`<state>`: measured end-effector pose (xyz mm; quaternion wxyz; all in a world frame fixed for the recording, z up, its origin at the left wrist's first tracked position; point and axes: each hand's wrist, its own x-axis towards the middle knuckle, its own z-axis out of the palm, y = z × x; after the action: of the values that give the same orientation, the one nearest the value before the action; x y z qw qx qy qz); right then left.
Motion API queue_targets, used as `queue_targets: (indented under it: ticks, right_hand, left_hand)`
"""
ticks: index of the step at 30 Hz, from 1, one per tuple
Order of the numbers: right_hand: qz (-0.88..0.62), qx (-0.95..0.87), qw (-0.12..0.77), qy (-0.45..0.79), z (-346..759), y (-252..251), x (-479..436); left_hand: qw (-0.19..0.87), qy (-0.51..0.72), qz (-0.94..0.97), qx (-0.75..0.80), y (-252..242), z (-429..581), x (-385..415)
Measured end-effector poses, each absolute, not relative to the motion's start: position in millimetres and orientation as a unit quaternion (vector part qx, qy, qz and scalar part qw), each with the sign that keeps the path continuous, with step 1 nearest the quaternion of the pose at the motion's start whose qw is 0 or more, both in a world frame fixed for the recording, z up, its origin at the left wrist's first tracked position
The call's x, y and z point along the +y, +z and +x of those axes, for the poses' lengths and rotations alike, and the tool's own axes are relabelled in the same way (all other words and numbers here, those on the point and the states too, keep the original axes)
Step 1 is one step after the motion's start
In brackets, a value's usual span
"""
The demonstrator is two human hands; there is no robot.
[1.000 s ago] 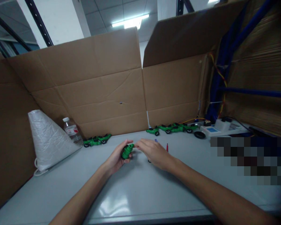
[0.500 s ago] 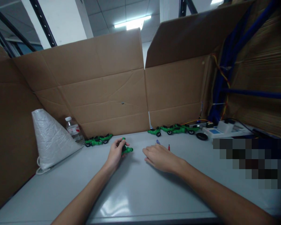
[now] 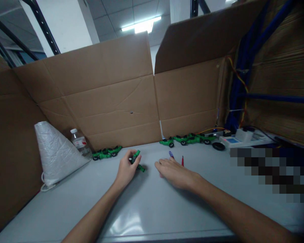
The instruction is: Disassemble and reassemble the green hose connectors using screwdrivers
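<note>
My left hand [image 3: 128, 166] is closed round a small green plastic toy part [image 3: 136, 156] with black on it. Its green ends stick out beyond the thumb and fingers, just above the table. To the right, my right hand [image 3: 171, 170] is low at the tabletop, palm down, with its fingers bent together. Whatever lies under those fingertips is hidden. Behind this hand are a blue-and-red tool like a screwdriver [image 3: 171, 154] and a thin red pointed one [image 3: 182, 161], both partly covered by the hand.
Green toy cars with black wheels [image 3: 107, 153] stand at the back left, and several more [image 3: 190, 139] at the back right. A silvery padded bag [image 3: 58, 158] and a water bottle [image 3: 79, 141] are on the left. Cardboard walls [image 3: 111, 111] surround the table; a white power strip [image 3: 243, 138] lies right.
My left hand has turned the green part, so one end now points up right and the other down right. The right hand has barely moved; more of the tools behind it shows.
</note>
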<state>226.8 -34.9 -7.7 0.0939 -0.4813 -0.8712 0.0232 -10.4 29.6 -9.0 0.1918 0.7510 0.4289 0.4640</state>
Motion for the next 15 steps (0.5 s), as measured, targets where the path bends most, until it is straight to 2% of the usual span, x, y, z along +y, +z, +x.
queue_targets:
  ticks: [8,12,15]
  right_hand:
    - [-0.514,-0.851,0.103,-0.006,221.2,-17.5,-30.9]
    - [-0.49,-0.858,0.149,-0.042,209.6,-19.5,-34.7]
    - [-0.47,-0.86,0.197,-0.018,203.1,-18.6,-34.4]
  left_hand:
    - [0.164,0.43,0.776,0.431,-7.8,-10.6,26.6]
    - [0.158,0.427,0.781,0.427,-6.8,-12.4,27.3]
    - [0.147,0.424,0.789,0.42,-5.8,-12.0,25.2]
